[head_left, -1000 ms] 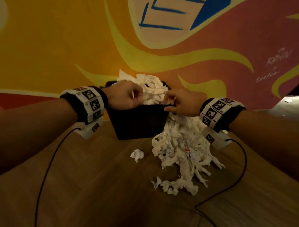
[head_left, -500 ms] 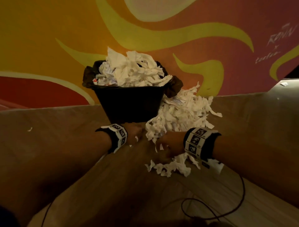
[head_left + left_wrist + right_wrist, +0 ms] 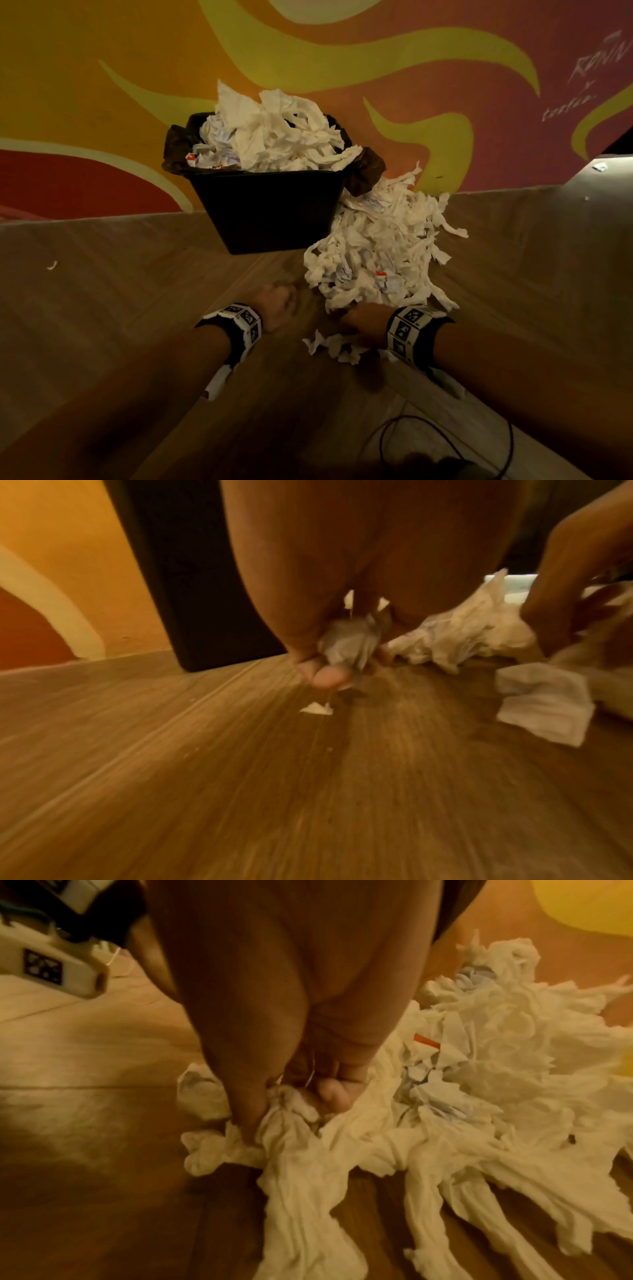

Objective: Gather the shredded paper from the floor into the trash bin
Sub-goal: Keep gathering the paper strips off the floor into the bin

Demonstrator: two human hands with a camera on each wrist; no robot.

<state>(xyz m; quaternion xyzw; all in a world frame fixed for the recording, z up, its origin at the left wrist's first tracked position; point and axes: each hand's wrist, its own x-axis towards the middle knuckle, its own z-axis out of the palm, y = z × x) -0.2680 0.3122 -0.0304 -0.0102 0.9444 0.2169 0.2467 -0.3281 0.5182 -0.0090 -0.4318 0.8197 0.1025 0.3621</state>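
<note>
A black trash bin (image 3: 274, 209) stands against the wall, heaped over its rim with white shredded paper (image 3: 274, 133). A large pile of paper strips (image 3: 380, 253) lies on the floor to the bin's right. Low on the floor in front of the bin, my left hand (image 3: 281, 305) has its fingers curled round a small crumpled paper wad (image 3: 349, 642). My right hand (image 3: 356, 322) is at the near edge of the pile. Its fingers and thumb (image 3: 246, 1118) grip a bunch of strips (image 3: 294, 1150) there.
The floor is wood plank, and a painted wall is right behind the bin. A tiny scrap (image 3: 316, 708) lies under my left hand, another scrap (image 3: 52, 265) far left. More strips (image 3: 335, 346) lie near my right wrist. A black cable (image 3: 445, 428) loops close in front.
Both hands came down from the bin's rim to the floor. The left has closed on the small wad that lay alone, the right has dug into the pile's near edge.
</note>
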